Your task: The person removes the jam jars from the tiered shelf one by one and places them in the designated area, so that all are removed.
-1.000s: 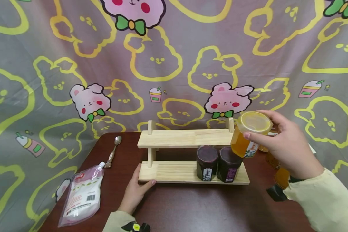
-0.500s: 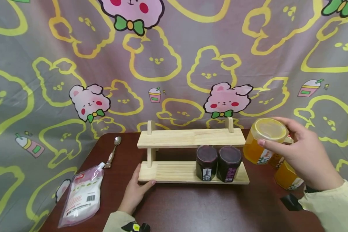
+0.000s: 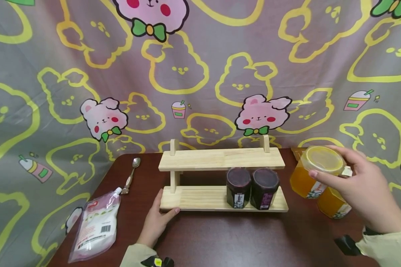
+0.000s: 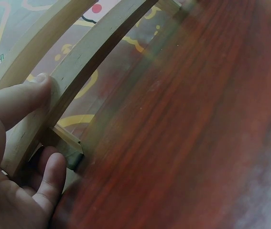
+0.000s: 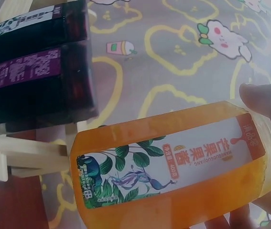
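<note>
My right hand [image 3: 367,187] grips a jar of orange jam [image 3: 305,178] near its lid, right of a two-tier wooden shelf [image 3: 220,158]. The jar tilts a little above the table, and its mango-picture label shows in the right wrist view. Two dark purple jam jars [image 3: 238,188] stand side by side on the right part of the lower board. My left hand [image 3: 155,222] holds the left end of that board; in the left wrist view the thumb lies on one side of the wood and the fingers [image 4: 54,171] curl on the other.
Another orange jam jar [image 3: 333,203] stands on the table, partly behind the held one. On the left lie a white spouted pouch [image 3: 97,224] and a spoon [image 3: 131,176]. A brown item [image 3: 297,152] sits at the back right, before the patterned cloth [image 3: 200,74].
My right hand has carried the orange jam jar rightward and down, away from the shelf, toward the other orange jar. My left hand and the dark jars have stayed put.
</note>
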The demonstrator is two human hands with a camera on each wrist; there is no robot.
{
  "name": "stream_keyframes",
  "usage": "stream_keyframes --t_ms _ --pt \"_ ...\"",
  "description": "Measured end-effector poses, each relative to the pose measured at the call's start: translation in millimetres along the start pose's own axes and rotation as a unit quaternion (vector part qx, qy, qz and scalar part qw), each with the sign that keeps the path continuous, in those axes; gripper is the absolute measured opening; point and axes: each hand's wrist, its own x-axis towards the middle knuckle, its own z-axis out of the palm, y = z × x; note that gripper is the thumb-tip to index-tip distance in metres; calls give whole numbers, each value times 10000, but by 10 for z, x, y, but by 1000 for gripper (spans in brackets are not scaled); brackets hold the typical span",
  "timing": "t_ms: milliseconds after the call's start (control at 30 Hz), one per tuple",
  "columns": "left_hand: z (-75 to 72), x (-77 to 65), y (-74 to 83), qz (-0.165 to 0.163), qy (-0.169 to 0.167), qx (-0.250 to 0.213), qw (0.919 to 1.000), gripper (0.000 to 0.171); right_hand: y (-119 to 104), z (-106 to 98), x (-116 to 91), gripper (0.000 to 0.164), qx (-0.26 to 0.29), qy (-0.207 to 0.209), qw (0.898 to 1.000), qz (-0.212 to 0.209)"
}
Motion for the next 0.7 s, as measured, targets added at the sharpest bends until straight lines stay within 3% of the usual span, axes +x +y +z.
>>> stream_keyframes --t_ms 700 --pt "-10 -15 23 6 -27 -133 9999 104 497 -4 -195 76 -56 560 9979 308"
